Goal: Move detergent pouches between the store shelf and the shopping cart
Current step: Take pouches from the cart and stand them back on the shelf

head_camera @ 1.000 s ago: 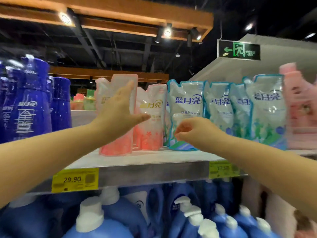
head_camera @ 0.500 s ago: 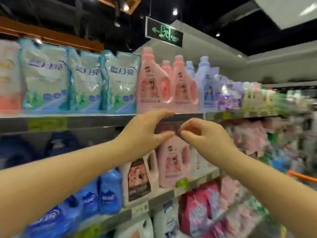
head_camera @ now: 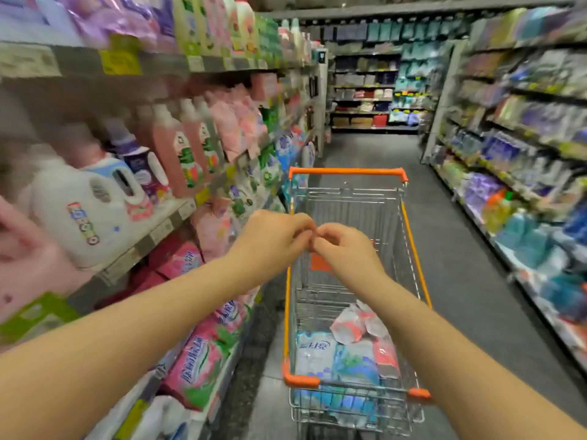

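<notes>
view swung from shelf to shopping cart [head_camera: 346, 192] | left hand [head_camera: 273, 236], right hand [head_camera: 344, 246] fingertips meeting, empty

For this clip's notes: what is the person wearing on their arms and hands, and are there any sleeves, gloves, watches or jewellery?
Nothing that can be seen. Both forearms are bare along their whole visible length, with no sleeve edge in the frame. The left hand and the right hand are ungloved, and no watch, bracelet or ring shows, though motion blur could hide something small. No markings or tattoos are apparent.
</notes>
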Action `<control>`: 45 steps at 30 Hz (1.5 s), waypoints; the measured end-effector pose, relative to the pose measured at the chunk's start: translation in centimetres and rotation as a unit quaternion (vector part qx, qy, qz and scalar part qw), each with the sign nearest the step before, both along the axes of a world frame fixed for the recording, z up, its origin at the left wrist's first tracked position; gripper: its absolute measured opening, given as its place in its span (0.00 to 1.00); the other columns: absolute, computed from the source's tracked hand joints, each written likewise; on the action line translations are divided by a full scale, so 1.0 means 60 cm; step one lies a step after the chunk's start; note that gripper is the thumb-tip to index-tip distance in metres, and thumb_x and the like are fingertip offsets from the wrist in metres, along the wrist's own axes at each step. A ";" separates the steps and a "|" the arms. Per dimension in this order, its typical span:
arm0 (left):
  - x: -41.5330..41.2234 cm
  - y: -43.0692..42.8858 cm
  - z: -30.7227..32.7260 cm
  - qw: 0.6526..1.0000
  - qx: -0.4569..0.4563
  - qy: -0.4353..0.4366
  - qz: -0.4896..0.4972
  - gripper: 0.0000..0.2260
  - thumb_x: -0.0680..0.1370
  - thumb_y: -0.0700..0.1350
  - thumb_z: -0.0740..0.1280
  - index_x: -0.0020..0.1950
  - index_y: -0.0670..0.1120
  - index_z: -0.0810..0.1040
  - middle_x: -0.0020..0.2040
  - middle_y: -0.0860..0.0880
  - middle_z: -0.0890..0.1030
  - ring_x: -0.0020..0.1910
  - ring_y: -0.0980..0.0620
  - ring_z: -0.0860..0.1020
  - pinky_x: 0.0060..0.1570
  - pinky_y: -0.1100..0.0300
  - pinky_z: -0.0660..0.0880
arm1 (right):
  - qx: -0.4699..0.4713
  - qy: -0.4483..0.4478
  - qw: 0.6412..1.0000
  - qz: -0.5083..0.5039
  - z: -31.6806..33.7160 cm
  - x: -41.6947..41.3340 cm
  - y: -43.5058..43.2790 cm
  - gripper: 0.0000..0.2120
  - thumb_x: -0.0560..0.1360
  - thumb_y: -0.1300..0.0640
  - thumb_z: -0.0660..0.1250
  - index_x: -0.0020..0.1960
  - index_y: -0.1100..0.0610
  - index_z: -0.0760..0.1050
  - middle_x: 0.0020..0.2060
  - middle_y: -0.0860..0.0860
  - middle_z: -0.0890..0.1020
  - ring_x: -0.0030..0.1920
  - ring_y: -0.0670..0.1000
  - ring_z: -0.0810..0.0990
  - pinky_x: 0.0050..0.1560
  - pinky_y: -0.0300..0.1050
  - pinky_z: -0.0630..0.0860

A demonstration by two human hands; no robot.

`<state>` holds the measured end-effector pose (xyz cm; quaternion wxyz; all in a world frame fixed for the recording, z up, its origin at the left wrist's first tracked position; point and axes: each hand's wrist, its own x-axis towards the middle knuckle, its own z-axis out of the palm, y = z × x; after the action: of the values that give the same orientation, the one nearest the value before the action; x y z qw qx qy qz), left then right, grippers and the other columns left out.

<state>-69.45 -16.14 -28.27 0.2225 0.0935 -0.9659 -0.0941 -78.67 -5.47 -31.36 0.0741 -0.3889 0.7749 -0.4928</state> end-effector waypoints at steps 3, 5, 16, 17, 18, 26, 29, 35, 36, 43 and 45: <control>-0.121 -0.026 -0.071 0.996 0.074 -0.022 -0.033 0.19 0.72 0.53 0.55 0.51 0.48 0.81 0.43 0.46 0.84 0.45 0.46 0.81 0.43 0.57 0.70 | 0.037 -0.056 0.996 -0.060 -0.060 -0.089 -0.011 0.06 0.74 0.59 0.65 0.43 0.55 0.80 0.40 0.52 0.83 0.44 0.49 0.79 0.48 0.44 0.73; -0.188 -0.039 -0.121 0.990 0.130 -0.026 -0.043 0.19 0.72 0.54 0.55 0.49 0.48 0.81 0.44 0.47 0.84 0.46 0.46 0.80 0.45 0.55 0.71 | 0.052 -0.084 0.991 -0.095 -0.100 -0.135 -0.018 0.05 0.73 0.59 0.65 0.44 0.55 0.80 0.39 0.49 0.82 0.45 0.48 0.79 0.50 0.43 0.72; -0.449 -0.082 -0.406 0.915 0.381 -0.114 0.068 0.13 0.79 0.48 0.61 0.63 0.48 0.71 0.45 0.46 0.82 0.45 0.42 0.78 0.45 0.54 0.72 | 0.126 -0.268 0.927 -0.228 -0.372 -0.384 -0.010 0.04 0.75 0.58 0.65 0.46 0.54 0.78 0.42 0.50 0.79 0.45 0.50 0.76 0.45 0.42 0.72; -0.469 -0.086 -0.436 0.908 0.389 -0.127 0.084 0.14 0.79 0.48 0.61 0.64 0.47 0.69 0.44 0.48 0.81 0.46 0.42 0.78 0.45 0.55 0.71 | 0.135 -0.286 0.919 -0.235 -0.403 -0.407 -0.016 0.03 0.75 0.57 0.64 0.46 0.53 0.77 0.44 0.50 0.78 0.47 0.51 0.76 0.48 0.44 0.72; -0.490 -0.089 -0.470 0.899 0.401 -0.146 0.102 0.16 0.79 0.48 0.60 0.66 0.46 0.68 0.43 0.49 0.79 0.47 0.43 0.77 0.44 0.56 0.68 | 0.150 -0.306 0.908 -0.242 -0.436 -0.429 -0.024 0.04 0.76 0.56 0.64 0.49 0.53 0.77 0.47 0.51 0.78 0.50 0.53 0.76 0.53 0.47 0.72; -0.611 -0.085 -0.720 0.760 0.525 -0.311 0.225 0.28 0.78 0.54 0.61 0.73 0.43 0.58 0.61 0.39 0.76 0.62 0.40 0.72 0.57 0.54 0.68 | 0.296 -0.411 0.808 -0.300 -0.650 -0.549 -0.051 0.22 0.80 0.56 0.56 0.73 0.61 0.61 0.69 0.61 0.69 0.67 0.60 0.69 0.65 0.49 0.65; -0.638 -0.066 -0.794 0.705 0.583 -0.312 0.256 0.33 0.67 0.60 0.61 0.67 0.43 0.66 0.59 0.37 0.77 0.59 0.38 0.75 0.61 0.47 0.71 | 0.309 -0.458 0.784 -0.282 -0.696 -0.561 -0.061 0.19 0.81 0.59 0.54 0.70 0.63 0.65 0.66 0.61 0.70 0.64 0.59 0.72 0.57 0.45 0.70; -0.684 -0.031 -0.873 0.554 0.731 -0.327 0.228 0.13 0.73 0.53 0.63 0.44 0.43 0.78 0.43 0.41 0.81 0.41 0.45 0.78 0.46 0.54 0.75 | 0.409 -0.406 0.778 -0.251 -0.759 -0.583 -0.074 0.23 0.79 0.54 0.58 0.73 0.54 0.60 0.67 0.59 0.67 0.66 0.61 0.69 0.61 0.50 0.67; -0.694 -0.030 -0.873 0.535 0.746 -0.317 0.241 0.12 0.76 0.52 0.63 0.42 0.44 0.77 0.42 0.42 0.80 0.38 0.47 0.78 0.42 0.56 0.74 | 0.419 -0.399 0.779 -0.242 -0.761 -0.585 -0.075 0.23 0.79 0.55 0.58 0.73 0.53 0.59 0.67 0.59 0.67 0.66 0.61 0.69 0.61 0.50 0.67; -0.738 -0.027 -0.881 0.456 0.785 -0.343 0.243 0.23 0.79 0.60 0.54 0.40 0.44 0.75 0.25 0.48 0.79 0.30 0.51 0.79 0.36 0.62 0.73 | 0.437 -0.389 0.789 -0.185 -0.762 -0.595 -0.084 0.18 0.80 0.54 0.54 0.69 0.55 0.63 0.64 0.59 0.73 0.64 0.60 0.72 0.62 0.51 0.68; -0.733 -0.032 -0.870 0.442 0.782 -0.359 0.254 0.28 0.78 0.63 0.55 0.31 0.43 0.77 0.26 0.45 0.80 0.36 0.47 0.77 0.46 0.56 0.72 | 0.444 -0.393 0.788 -0.163 -0.750 -0.598 -0.085 0.18 0.80 0.54 0.54 0.69 0.55 0.64 0.63 0.58 0.75 0.63 0.59 0.73 0.57 0.49 0.70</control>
<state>-113.46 -18.07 -80.45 -0.2973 0.4940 -0.4098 -0.7069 -114.56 -10.58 -76.33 0.4555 0.0465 0.8640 -0.2093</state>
